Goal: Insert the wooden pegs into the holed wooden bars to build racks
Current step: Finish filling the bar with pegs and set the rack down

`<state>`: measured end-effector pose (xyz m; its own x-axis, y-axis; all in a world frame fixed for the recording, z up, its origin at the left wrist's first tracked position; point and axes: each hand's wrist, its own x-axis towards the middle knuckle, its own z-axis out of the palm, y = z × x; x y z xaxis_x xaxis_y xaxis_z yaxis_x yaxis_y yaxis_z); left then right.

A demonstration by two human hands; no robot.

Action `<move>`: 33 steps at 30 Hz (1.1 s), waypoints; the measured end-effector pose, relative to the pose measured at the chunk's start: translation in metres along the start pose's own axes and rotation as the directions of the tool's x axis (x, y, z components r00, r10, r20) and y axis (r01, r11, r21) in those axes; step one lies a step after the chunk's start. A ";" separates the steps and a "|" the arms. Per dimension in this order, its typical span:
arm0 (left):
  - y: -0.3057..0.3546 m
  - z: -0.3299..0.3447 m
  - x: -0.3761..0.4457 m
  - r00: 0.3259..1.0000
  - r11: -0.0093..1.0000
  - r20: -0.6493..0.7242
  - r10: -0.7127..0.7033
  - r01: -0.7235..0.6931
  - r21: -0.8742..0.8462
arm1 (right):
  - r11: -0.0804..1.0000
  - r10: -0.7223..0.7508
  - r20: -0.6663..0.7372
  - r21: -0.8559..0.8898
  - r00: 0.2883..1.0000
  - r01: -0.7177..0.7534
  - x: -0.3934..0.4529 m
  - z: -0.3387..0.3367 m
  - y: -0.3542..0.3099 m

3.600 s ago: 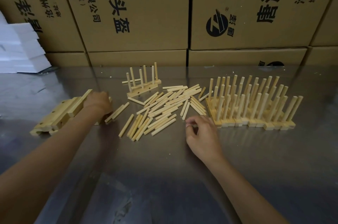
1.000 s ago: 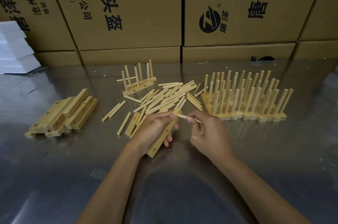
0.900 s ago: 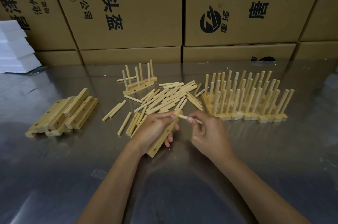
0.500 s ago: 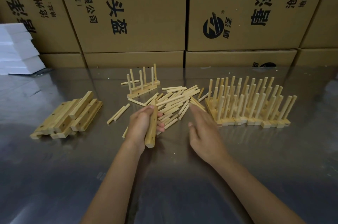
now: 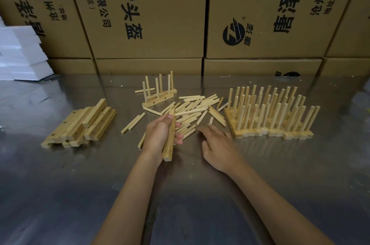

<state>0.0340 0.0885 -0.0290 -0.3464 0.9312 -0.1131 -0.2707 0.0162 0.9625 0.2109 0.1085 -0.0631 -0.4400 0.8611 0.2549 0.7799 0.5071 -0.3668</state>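
Hands mid-assembly: left hand (image 5: 160, 134) gripping holed bar (image 5: 169, 138), right hand (image 5: 218, 144) open over loose pegs (image 5: 192, 112), next needing one pinched, aligned with a hole.

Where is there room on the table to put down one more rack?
The steel table is bare along the near edge, around both forearms. A gap also lies between the stack of holed bars and the loose pegs. It is crowded in the middle, where the pegs spread from the half-built rack to the finished racks.
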 end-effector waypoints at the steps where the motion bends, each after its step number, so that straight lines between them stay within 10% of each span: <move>1: 0.000 0.000 0.000 1.000 1.000 -0.004 -0.005 0.005 0.001 | 0.999 -0.015 -0.046 0.035 0.999 0.016 -0.001 0.000 0.000; 12: 0.002 0.002 -0.003 0.997 0.996 0.020 -0.068 0.069 -0.061 | 0.997 0.065 -0.189 0.045 0.980 -0.057 -0.002 -0.006 0.007; 21: 0.001 0.009 -0.009 0.974 0.972 0.151 -0.171 0.192 -0.135 | 0.957 -0.140 -0.344 0.195 0.928 0.216 -0.017 -0.018 -0.036; 33: -0.003 0.019 -0.015 0.993 0.999 0.111 -0.040 0.038 0.016 | 0.941 -0.097 -0.362 0.269 0.927 0.204 -0.021 -0.018 -0.036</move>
<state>0.0572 0.0815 -0.0259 -0.2334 0.9645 -0.1234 -0.2693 0.0579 0.9613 0.2002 0.0710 -0.0388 -0.3228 0.7353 0.5960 0.5249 0.6630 -0.5337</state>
